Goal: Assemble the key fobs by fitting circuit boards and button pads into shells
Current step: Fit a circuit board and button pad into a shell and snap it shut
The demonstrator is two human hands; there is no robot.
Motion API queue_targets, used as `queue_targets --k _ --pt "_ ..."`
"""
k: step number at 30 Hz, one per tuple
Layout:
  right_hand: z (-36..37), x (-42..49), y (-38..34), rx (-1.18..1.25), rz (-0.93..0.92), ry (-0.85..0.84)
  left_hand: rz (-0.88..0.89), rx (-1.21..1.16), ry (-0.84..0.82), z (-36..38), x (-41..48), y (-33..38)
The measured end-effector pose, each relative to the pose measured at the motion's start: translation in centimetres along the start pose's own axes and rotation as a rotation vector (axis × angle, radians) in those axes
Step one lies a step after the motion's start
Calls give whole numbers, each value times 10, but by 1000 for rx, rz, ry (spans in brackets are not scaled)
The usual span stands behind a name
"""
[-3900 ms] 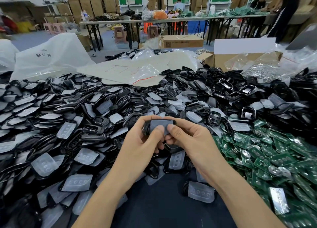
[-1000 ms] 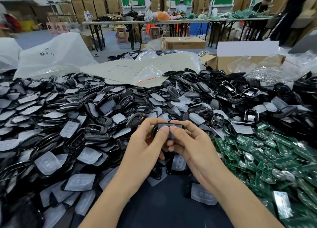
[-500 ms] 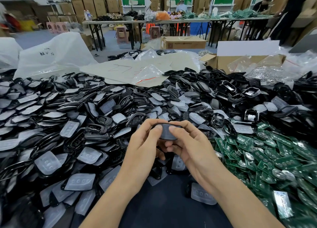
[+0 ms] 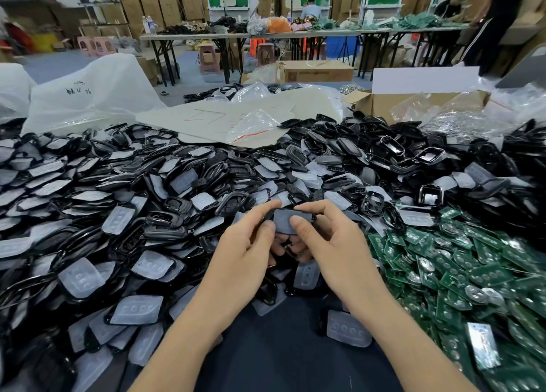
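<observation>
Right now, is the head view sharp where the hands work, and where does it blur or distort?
Head view, centre: sharp on the button pad gripped by left hand and right hand, light even. Head view, edges: top-left shelving leans and smears, circuit boards glint.

shells (image 4: 165, 232): showing glossy black
pads (image 4: 81, 276): looking frosted white, dimples in rows
boards (image 4: 484, 276): showing green, silver discs
bench (image 4: 280, 356): showing dark navy

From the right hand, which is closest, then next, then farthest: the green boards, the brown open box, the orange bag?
1. Green boards, just right of the right hand.
2. Brown open box, farther back, right.
3. Orange bag, on the far table.
</observation>
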State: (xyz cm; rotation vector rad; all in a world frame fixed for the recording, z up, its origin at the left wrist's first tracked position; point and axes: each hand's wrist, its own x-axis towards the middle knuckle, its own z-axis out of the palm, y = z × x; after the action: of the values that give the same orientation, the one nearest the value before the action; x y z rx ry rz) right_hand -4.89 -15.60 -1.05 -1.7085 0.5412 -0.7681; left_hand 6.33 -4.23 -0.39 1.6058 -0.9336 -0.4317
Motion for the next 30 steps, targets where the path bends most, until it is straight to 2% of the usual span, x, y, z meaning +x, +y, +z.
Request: queue_targets --k 12,20,22,26,30 --pt "-4 3 -3 233 96 -133 15 -3 32 0 1 2" --pt "-6 4 -1 275 111 -173 24 5 51 0 1 3" --pt "-7 3 1 155 80 -184 22 26 69 -1 2 2" --pt "-14 4 5 -450 -113 -121 45 212 43 0 0 -3" --pt "-18 2 1 -738 -308 -157 66 310 18 -3 0 -5"
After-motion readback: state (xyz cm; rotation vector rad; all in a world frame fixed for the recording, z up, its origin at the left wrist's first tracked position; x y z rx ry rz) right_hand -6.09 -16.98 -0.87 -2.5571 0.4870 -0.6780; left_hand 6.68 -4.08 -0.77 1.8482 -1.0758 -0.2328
